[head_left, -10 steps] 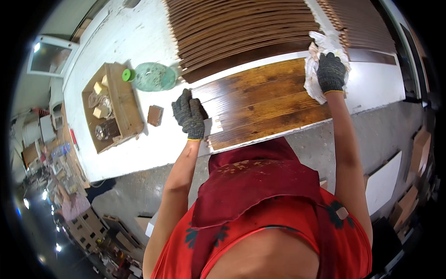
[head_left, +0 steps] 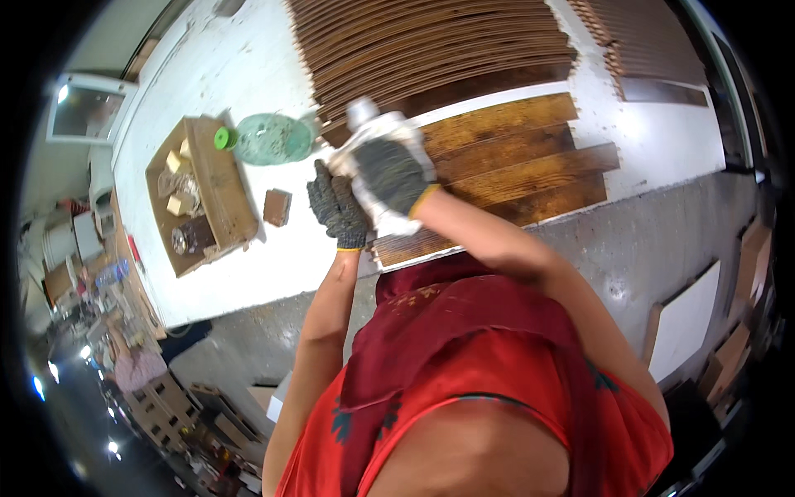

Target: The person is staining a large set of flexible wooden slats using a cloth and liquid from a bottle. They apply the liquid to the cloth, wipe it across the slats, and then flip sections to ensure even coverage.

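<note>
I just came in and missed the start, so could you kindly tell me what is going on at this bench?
A person in a red top stands at a white workbench with dark-stained wooden planks laid side by side. The gloved right hand presses a white cloth at the left end of the planks, and the gloved left hand rests beside it on the bench edge. More stained boards are stacked behind. A green jug and a wooden tray of oddments sit to the left.

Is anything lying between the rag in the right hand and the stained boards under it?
Nothing visible does. The right hand presses the white rag onto the stained boards; the left hand rests beside it.
</note>
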Action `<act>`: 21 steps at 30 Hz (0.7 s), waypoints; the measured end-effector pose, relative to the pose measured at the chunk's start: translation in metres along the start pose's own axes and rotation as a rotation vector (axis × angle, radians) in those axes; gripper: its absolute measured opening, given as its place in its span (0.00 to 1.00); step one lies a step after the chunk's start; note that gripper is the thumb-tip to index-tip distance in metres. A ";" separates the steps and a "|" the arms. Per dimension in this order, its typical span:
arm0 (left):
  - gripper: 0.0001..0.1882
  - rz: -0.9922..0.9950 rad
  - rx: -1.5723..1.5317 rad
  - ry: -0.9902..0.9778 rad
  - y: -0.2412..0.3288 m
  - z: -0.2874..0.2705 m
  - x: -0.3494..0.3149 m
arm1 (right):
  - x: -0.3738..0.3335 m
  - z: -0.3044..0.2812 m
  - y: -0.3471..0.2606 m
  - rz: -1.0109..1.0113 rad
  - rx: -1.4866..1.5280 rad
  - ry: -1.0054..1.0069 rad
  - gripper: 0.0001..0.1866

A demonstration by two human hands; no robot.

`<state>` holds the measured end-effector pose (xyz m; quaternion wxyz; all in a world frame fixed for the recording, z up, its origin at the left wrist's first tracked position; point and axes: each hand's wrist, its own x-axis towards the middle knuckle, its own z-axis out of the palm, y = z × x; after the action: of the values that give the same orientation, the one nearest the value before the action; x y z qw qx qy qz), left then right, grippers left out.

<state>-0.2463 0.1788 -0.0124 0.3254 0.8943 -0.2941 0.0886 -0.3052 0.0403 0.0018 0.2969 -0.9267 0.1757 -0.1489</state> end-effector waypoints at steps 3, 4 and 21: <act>0.24 -0.221 -0.190 0.057 -0.019 0.003 -0.005 | 0.007 -0.042 -0.064 -0.157 -0.369 -0.002 0.11; 0.23 -0.182 -0.081 0.014 0.001 -0.002 -0.001 | 0.004 -0.047 -0.050 -0.138 -0.321 0.035 0.11; 0.23 0.111 0.121 -0.037 0.004 -0.014 0.002 | -0.121 -0.235 0.224 0.114 -0.714 0.403 0.17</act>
<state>-0.2466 0.1838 0.0012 0.2601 0.8961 -0.3431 0.1077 -0.5563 -0.1970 0.0295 -0.0759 -0.9126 0.3218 -0.2406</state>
